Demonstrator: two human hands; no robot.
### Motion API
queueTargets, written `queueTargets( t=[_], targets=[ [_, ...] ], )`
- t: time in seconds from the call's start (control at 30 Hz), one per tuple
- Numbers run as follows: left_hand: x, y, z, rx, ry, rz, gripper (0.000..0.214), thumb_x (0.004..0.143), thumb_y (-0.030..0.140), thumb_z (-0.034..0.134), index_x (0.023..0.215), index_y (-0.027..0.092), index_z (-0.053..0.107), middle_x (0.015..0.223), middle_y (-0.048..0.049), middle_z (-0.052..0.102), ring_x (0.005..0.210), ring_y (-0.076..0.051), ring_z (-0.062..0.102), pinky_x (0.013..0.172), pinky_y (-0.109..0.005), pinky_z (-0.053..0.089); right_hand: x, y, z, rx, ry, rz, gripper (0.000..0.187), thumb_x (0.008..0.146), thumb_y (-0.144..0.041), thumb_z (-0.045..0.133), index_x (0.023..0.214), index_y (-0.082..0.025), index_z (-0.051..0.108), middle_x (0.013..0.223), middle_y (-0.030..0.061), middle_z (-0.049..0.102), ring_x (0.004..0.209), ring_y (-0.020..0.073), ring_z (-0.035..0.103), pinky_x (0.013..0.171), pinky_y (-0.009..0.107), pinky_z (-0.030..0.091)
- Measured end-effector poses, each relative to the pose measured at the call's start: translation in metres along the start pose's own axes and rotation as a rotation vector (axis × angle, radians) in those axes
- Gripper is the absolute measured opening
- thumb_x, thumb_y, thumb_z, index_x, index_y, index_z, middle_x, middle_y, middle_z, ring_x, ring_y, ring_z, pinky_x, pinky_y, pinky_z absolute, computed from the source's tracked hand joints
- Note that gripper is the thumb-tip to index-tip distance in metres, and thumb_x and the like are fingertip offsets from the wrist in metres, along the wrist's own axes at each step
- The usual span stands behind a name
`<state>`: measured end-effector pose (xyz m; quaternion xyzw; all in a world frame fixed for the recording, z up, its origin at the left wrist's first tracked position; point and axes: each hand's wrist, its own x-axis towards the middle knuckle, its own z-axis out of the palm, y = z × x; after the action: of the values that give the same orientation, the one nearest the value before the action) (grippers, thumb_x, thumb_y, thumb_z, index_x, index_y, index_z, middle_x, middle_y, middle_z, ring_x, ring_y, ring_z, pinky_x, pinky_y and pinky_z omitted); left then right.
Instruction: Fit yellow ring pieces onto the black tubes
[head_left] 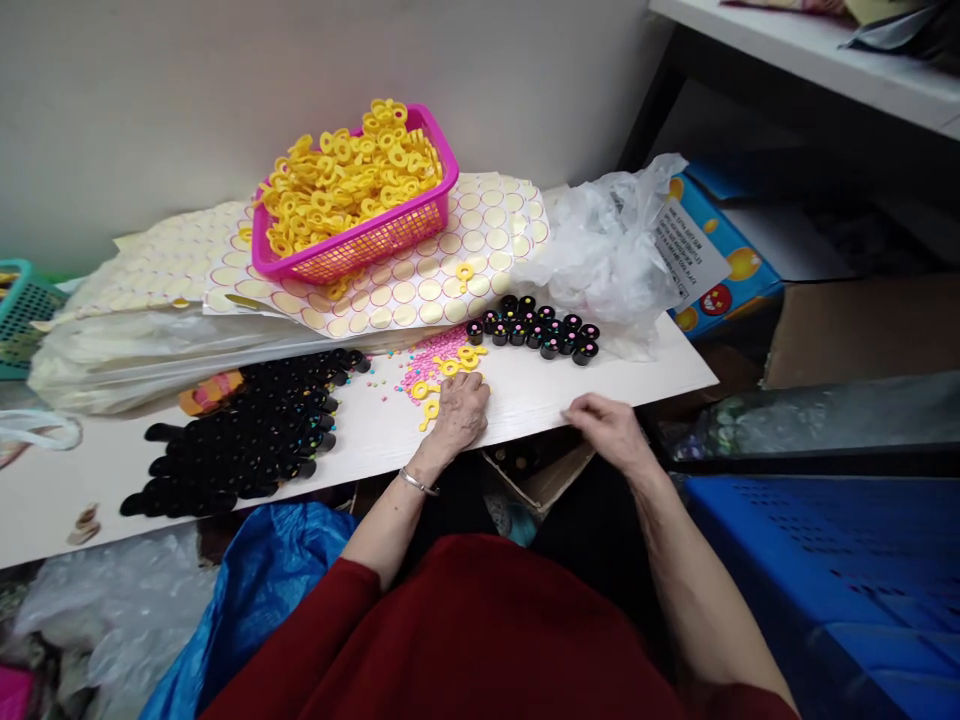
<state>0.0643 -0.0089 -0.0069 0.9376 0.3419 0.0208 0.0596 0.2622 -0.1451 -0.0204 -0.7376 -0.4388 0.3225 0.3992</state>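
My left hand (463, 408) rests on the white table with its fingers curled down, right beside several yellow plastic ring pieces (449, 367). What its fingertips hold, if anything, is hidden. At the table's front edge my right hand (609, 428) is closed, thumb and fingers pinched together; I cannot make out anything between them. Small pink beads (431, 362) lie scattered just behind the yellow pieces. Beyond my hands stands a group of short black round caps (550, 346), many with pink or coloured dots on top. A large cluster of black pieces (225, 440) covers the table at left.
A pink basket (360, 245) heaped with yellow ring pieces sits on sheets of round stickers (409, 310). Crumpled clear plastic (600, 240) and a blue printed box (731, 255) are at right. Below the table are an open carton (544, 485) and a blue crate (817, 560).
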Motion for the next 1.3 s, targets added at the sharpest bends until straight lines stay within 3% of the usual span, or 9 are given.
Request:
queueTargets(
  t=[0.1, 0.17, 0.3, 0.53, 0.67, 0.83, 0.93, 1.13, 1.3],
  targets=[
    [0.004, 0.003, 0.002, -0.028, 0.013, 0.014, 0.020, 0.082, 0.011, 0.044, 0.086, 0.017, 0.063, 0.105, -0.0103, 0.060, 0.099, -0.026, 0.049, 0.080, -0.041, 0.037, 0.036, -0.006, -0.013, -0.157, 0.472, 0.020, 0.026, 0.068, -0.045, 0.061, 0.074, -0.020, 0.056, 0.064, -0.0026, 0.052, 0.060, 0.0145, 0.048, 0.063, 0.030, 0.041],
    [0.003, 0.003, 0.004, -0.061, 0.035, 0.010, 0.020, 0.083, 0.013, 0.044, 0.086, 0.017, 0.063, 0.105, -0.0096, 0.061, 0.099, -0.025, 0.049, 0.081, -0.041, 0.038, 0.059, -0.005, -0.014, -0.252, 0.582, 0.015, 0.040, 0.060, -0.046, 0.066, 0.088, -0.019, 0.057, 0.081, 0.0015, 0.057, 0.070, 0.0182, 0.052, 0.068, 0.034, 0.043],
    [-0.004, -0.002, 0.006, -0.180, 0.104, 0.013, 0.018, 0.084, 0.015, 0.046, 0.092, 0.017, 0.062, 0.109, -0.0091, 0.059, 0.101, -0.023, 0.048, 0.082, -0.038, 0.040, 0.074, 0.005, -0.004, -0.336, 0.581, -0.050, 0.027, 0.068, -0.037, 0.057, 0.088, -0.019, 0.060, 0.089, 0.0056, 0.057, 0.077, 0.0208, 0.054, 0.073, 0.037, 0.045],
    [-0.005, -0.009, 0.009, -0.254, 0.120, 0.027, 0.015, 0.084, 0.016, 0.047, 0.092, 0.016, 0.060, 0.099, -0.0093, 0.059, 0.093, -0.022, 0.047, 0.083, -0.036, 0.042, 0.053, 0.005, 0.032, -0.317, 0.449, -0.257, 0.025, 0.069, -0.033, 0.059, 0.090, -0.019, 0.060, 0.085, 0.0038, 0.056, 0.070, 0.0181, 0.054, 0.067, 0.033, 0.047],
    [-0.004, -0.016, 0.019, -0.356, 0.232, 0.035, 0.020, 0.081, 0.019, 0.055, 0.100, 0.015, 0.058, 0.095, -0.0086, 0.060, 0.091, -0.022, 0.048, 0.083, -0.036, 0.043, 0.050, -0.008, 0.050, -0.341, 0.291, -0.435, 0.034, 0.072, -0.038, 0.062, 0.099, -0.018, 0.060, 0.090, 0.0069, 0.058, 0.079, 0.0224, 0.056, 0.070, 0.036, 0.048],
    [-0.009, -0.022, 0.024, -0.625, 0.418, 0.111, 0.044, 0.081, 0.033, 0.060, 0.119, 0.015, 0.050, 0.093, -0.0070, 0.062, 0.084, -0.017, 0.055, 0.077, -0.032, 0.046, 0.026, -0.035, 0.062, -0.353, 0.413, -0.611, 0.026, 0.085, -0.031, 0.051, 0.106, -0.018, 0.060, 0.101, 0.0119, 0.059, 0.093, 0.0246, 0.055, 0.080, 0.039, 0.048],
    [-0.010, -0.017, 0.021, -0.756, 0.444, 0.188, 0.045, 0.081, 0.039, 0.061, 0.118, 0.017, 0.051, 0.090, -0.0053, 0.063, 0.080, -0.014, 0.058, 0.074, -0.028, 0.047, 0.014, -0.050, 0.070, -0.351, 0.307, -0.681, 0.025, 0.088, -0.026, 0.046, 0.108, -0.018, 0.060, 0.107, 0.0125, 0.060, 0.094, 0.0235, 0.054, 0.081, 0.038, 0.048],
    [-0.006, -0.013, 0.022, -0.844, 0.504, 0.217, 0.038, 0.083, 0.032, 0.056, 0.117, 0.015, 0.053, 0.094, -0.0072, 0.064, 0.082, -0.014, 0.060, 0.074, -0.027, 0.049, 0.014, -0.053, 0.081, -0.146, 0.228, -0.479, 0.015, 0.083, -0.026, 0.050, 0.086, -0.020, 0.063, 0.080, 0.0057, 0.063, 0.079, 0.0209, 0.056, 0.074, 0.036, 0.047],
    [-0.001, -0.024, 0.025, -0.794, 0.341, 0.116, 0.022, 0.073, 0.020, 0.061, 0.094, 0.015, 0.061, 0.085, -0.0048, 0.061, 0.072, -0.012, 0.056, 0.064, -0.025, 0.047, 0.017, -0.044, 0.077, 0.340, 0.363, -0.112, 0.009, 0.071, -0.028, 0.060, 0.072, -0.019, 0.061, 0.065, -0.0023, 0.058, 0.060, 0.0122, 0.052, 0.060, 0.027, 0.043]
  ],
)
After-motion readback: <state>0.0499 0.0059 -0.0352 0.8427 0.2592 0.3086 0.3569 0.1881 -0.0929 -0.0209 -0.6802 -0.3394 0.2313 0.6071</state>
